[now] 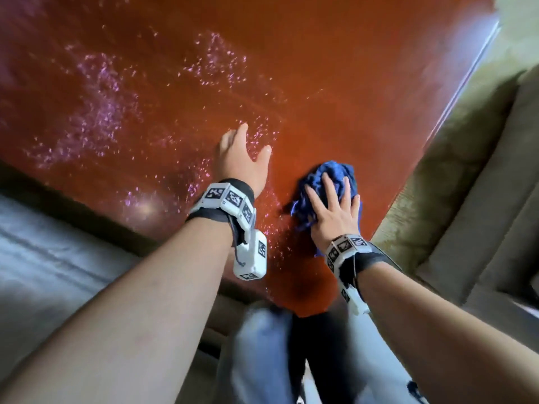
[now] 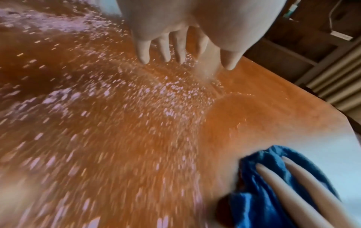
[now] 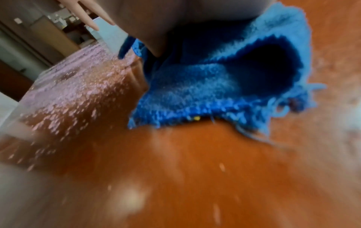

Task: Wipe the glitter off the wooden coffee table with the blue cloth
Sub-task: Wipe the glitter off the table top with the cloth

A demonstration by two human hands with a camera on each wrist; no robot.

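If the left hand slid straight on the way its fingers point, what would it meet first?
Glitter. The left hand points away across the wooden coffee table, and loose flecks lie just past its fingertips. Nothing solid shows beyond, though depth is unclear.

Bare forearms, no sleeves. Black strap round my left wrist with a band of white blocks carrying black-and-white square markers; a white camera box hangs under it on a thin dark cable (marker on its side too). Same marker band and black strap on my right wrist. Pale trousers below.
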